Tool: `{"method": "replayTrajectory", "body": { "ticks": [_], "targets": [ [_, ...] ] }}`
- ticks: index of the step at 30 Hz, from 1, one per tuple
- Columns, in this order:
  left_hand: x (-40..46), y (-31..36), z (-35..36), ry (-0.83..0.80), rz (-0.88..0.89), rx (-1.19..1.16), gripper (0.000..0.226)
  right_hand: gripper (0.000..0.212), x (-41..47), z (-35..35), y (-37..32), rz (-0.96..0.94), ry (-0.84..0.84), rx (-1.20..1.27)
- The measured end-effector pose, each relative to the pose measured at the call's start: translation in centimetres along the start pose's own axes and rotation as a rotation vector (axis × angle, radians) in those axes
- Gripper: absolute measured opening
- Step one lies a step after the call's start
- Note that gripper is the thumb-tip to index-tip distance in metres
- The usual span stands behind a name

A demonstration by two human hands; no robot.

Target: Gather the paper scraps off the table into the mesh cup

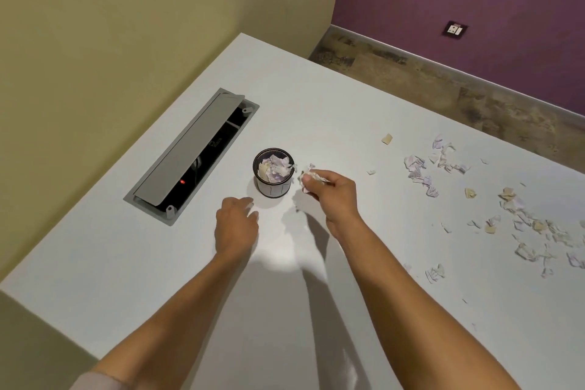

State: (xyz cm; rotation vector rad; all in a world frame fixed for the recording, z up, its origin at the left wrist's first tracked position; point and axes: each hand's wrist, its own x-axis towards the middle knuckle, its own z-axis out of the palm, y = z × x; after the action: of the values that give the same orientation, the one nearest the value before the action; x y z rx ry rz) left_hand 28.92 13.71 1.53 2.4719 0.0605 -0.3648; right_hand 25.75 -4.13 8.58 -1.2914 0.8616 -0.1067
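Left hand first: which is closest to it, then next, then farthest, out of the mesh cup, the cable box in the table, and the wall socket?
From the left hand:
1. Mesh cup, just ahead, slightly right.
2. Cable box, ahead on the left.
3. Wall socket, far off on the purple wall.

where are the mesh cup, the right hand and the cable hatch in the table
mesh cup [274, 188]: head view, on its outer mesh wall
right hand [336, 192]: head view, back of the hand
cable hatch [186, 149]: head view, on its grey lid

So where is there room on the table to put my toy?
Bare table lies near the left hand, between the mesh cup and the near edge. The far corner is bare too. The right side is crowded with paper scraps.
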Motion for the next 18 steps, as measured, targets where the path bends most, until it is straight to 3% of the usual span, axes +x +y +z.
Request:
{"method": "replayTrajectory", "body": {
  "ticks": [4,11,15,18],
  "targets": [
    [-0.9,-2.3,1.8,-0.104,0.071,0.179,0.033,0.011,2.2,2.0,-0.4,-0.059,0.057,-0.194],
    [-0.5,-3.4,2.5,-0.069,0.249,0.269,0.027,0.024,2.9,4.6,-1.8,-0.239,-0.037,-0.626],
    [-0.2,-4.1,2.9,-0.053,0.296,0.299,0.039,0.044,2.9,5.1,-2.3,-0.259,-0.107,-0.704],
    [-0.3,-3.6,2.6,0.004,0.35,0.306,0.057,0.04,2.6,4.9,-2.8,-0.279,-0.12,-0.689]
  ]
}}
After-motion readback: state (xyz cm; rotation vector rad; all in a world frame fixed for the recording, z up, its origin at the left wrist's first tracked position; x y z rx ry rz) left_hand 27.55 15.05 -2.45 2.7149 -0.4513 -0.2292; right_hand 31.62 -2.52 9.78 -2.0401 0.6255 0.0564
